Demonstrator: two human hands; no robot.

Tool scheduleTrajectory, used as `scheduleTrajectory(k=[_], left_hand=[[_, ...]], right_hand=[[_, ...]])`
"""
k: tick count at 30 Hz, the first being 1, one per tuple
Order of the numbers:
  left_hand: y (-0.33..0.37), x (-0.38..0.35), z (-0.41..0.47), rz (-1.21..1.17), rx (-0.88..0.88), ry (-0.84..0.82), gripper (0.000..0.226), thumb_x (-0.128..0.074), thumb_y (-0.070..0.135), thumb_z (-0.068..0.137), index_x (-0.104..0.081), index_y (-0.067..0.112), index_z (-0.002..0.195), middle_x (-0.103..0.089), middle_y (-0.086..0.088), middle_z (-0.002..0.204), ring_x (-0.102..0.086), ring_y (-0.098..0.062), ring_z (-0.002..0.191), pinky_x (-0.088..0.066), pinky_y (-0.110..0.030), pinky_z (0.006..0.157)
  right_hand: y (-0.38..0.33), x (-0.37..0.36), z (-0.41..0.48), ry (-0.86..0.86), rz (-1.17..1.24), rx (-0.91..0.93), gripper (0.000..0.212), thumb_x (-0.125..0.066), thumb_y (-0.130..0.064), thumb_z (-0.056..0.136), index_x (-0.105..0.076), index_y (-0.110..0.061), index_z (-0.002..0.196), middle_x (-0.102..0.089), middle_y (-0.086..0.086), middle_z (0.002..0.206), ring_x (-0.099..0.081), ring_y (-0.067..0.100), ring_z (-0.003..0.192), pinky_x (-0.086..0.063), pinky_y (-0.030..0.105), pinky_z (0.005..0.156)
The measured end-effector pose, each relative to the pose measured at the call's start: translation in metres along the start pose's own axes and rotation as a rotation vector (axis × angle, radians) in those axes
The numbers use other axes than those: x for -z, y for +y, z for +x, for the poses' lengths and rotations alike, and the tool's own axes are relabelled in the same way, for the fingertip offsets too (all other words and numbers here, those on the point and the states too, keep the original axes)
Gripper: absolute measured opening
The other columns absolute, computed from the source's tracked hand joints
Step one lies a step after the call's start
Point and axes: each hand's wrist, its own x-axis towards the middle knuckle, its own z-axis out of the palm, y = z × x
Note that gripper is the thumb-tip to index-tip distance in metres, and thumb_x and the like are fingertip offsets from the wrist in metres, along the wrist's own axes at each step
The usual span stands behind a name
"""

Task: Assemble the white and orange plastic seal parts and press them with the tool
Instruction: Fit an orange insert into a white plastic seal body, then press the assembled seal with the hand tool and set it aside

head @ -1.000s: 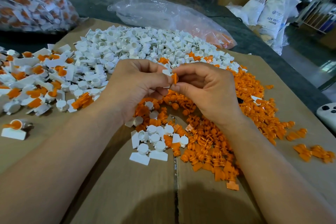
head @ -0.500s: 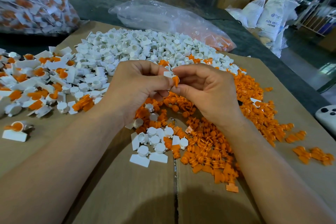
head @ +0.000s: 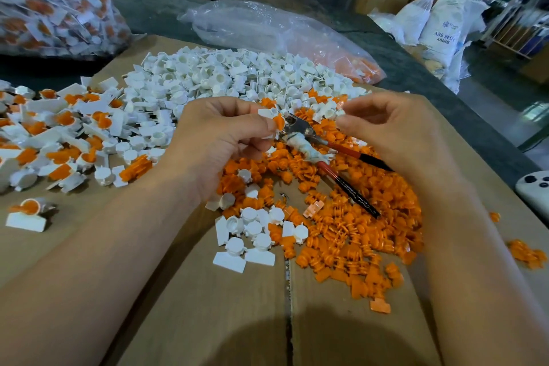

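Left hand [head: 225,142]: raised above the middle of the desk [head: 154,3]. Its fingers [head: 252,128] are curled and pinch one seal [head: 274,122], a white body with an orange insert showing at the fingertips.

Right hand [head: 398,134]: level with the left and apart from it. Its fingers [head: 356,110] are loosely curled, narrow, with nothing visible between them. They do not touch the held seal.

Pliers [head: 303,135]: lying on the orange parts between and below the two hands, metal head just under the held seal, red and black handles pointing toward the near right. One handle runs behind the right palm; neither hand visibly grips the tool.

Cardboard sheet [head: 208,306]: covers the near part of the desk and carries all loose stock.
- Heap of white parts [head: 225,74], toward the far edge of the sheet.
- Heap of orange parts [head: 350,235], right of centre, with a few white ones mixed in at its left side.
- Pile of joined white and orange seals [head: 53,134], at the left edge.
- One joined seal [head: 26,214] lying alone, near the left edge.

Beyond the sheet: a clear plastic bag [head: 267,27] with some orange parts inside, and a full bag of seals [head: 50,0] at the far left corner.
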Motion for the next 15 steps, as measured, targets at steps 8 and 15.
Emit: scheduleTrajectory(k=[8,15], left_hand=[[0.002,0.0,0.0,-0.021,0.006,0.009,0.017,-0.067,-0.007,0.071,-0.061,0.007,0.064,-0.065,0.002,0.054,-0.056,-0.01,0.042,-0.045,-0.016,0.042],[0.002,0.001,0.001,-0.009,-0.006,0.006,0.016,-0.067,-0.005,0.071,-0.061,0.009,0.065,-0.062,-0.001,0.052,-0.056,-0.01,0.043,-0.045,-0.016,0.042]], right_hand=[[0.009,-0.002,0.003,-0.408,-0.451,-0.204,0.101,-0.05,-0.076,0.052,-0.04,-0.022,0.136,-0.044,0.0,0.139,-0.044,0.019,0.123,-0.037,0.034,0.096],[0.007,-0.015,0.0,-0.593,-0.631,-0.192,0.134,-0.035,-0.086,0.028,-0.025,-0.018,0.143,-0.035,0.004,0.146,-0.038,0.023,0.129,-0.038,0.036,0.099]])
